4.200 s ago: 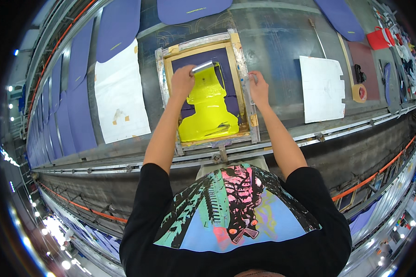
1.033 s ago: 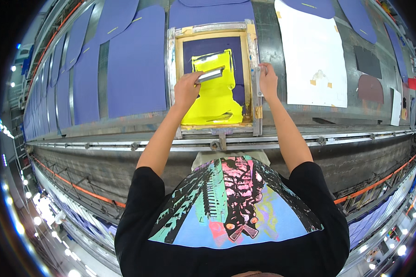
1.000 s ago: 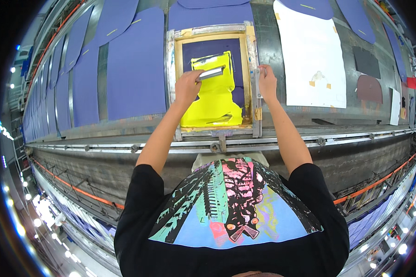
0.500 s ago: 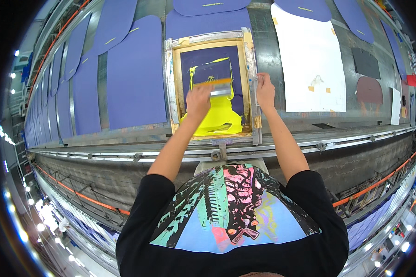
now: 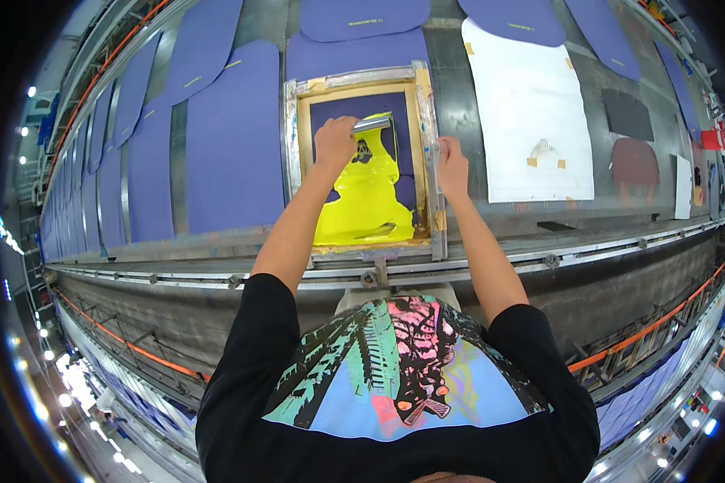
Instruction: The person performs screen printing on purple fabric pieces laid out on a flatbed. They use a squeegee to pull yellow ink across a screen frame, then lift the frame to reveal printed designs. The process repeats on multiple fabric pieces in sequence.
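A screen-printing frame [image 5: 292, 131] lies on a long table, over purple material. Bright yellow ink [image 5: 362, 205] is pooled on the near part of its mesh and runs in a band toward the far side. Near the far end of that band is a squeegee [image 5: 372, 123] with a metallic holder, gripped by my left hand [image 5: 335, 147]; its blade edge is hidden. A small dark design shows through the ink just below it. At the frame's right rail, my right hand [image 5: 452, 167] is closed, its fingertips pinching the edge.
Purple cut panels [image 5: 234, 149] lie in rows to the left and far side. On the right are a white sheet [image 5: 532, 121] with tape bits, a dark grey piece [image 5: 627, 114] and a maroon piece [image 5: 635, 163]. A metal rail [image 5: 491, 264] runs along the table's near edge.
My left hand has pushed the squeegee farther away across the mesh, and its holder is tilted differently. Yellow ink now covers more of the middle. The right hand stays at the frame's rail.
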